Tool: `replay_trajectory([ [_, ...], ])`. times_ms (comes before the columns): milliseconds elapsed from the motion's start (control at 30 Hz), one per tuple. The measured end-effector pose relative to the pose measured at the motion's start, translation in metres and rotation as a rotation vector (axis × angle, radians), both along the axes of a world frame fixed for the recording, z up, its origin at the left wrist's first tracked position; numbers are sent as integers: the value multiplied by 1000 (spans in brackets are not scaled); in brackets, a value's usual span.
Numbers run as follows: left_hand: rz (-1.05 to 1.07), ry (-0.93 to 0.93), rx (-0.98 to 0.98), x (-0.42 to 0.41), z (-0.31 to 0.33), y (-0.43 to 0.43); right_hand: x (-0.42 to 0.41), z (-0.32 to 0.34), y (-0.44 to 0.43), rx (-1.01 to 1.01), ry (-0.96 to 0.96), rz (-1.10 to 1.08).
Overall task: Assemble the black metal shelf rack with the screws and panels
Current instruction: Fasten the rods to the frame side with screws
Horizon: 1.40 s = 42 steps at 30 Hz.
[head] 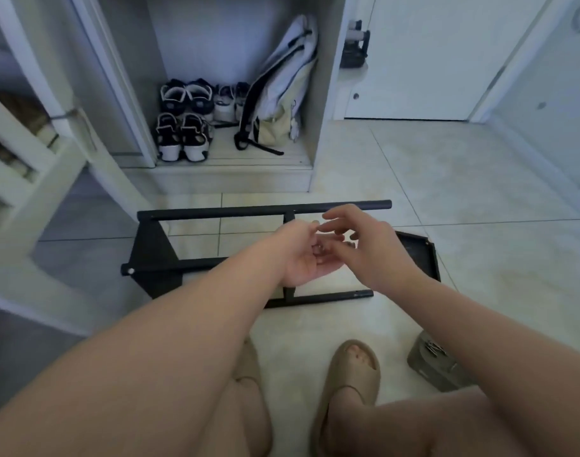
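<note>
Rack frame (216, 212) flat on floor (447, 179), long tubes running left-right, directly beneath both hands. Left hand (301, 258) palm-up, fingers curled, cupping small shiny screws (319, 249) (blurred, so a guess). Right hand (367, 245) fingers spread, tips over that palm, nothing visibly held. Panel (420, 255) beside frame's right end; open tile beyond, toward floor's right edge.

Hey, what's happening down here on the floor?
A person has a black metal frame lying flat on the tiles in front of them. Their left hand cups a few small shiny pieces, likely screws, and the fingers of the right hand reach into that palm. A black panel lies on the floor at the frame's right end.
</note>
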State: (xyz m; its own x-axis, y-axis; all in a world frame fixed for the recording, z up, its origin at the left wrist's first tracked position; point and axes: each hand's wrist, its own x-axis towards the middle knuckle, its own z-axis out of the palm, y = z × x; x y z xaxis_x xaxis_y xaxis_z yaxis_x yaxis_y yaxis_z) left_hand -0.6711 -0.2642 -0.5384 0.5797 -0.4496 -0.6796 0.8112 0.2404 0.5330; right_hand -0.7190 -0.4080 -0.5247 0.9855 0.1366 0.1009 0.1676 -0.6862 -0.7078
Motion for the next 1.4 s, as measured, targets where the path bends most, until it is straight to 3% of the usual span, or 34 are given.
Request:
replay_trajectory([
  [133,160,59,145,26,-20,31,29,-19,19,-59,-8,41],
  [233,97,-25,433,44,-41,49,51,-39,21,-108,96,26],
  [367,-164,-387,886,71,-70,65,77,-68,19,-237,325,38],
  [433,-286,-578,1022,80,-82,65,86,-82,17,-396,413,92],
  [500,-366,-644,1085,87,-92,62,90,-95,16,-542,477,122],
  [600,-482,-672,1079,98,-108,55,96,-112,8,-602,492,162],
  [933,-612,-686,945,114,-134,33,100,-141,-1,-417,394,127],
  [1200,-752,-682,906,90,-125,25,75,-138,-6,-587,400,213],
  [1400,-878,-558,829,59,-129,7,31,-131,-22,-669,464,244],
])
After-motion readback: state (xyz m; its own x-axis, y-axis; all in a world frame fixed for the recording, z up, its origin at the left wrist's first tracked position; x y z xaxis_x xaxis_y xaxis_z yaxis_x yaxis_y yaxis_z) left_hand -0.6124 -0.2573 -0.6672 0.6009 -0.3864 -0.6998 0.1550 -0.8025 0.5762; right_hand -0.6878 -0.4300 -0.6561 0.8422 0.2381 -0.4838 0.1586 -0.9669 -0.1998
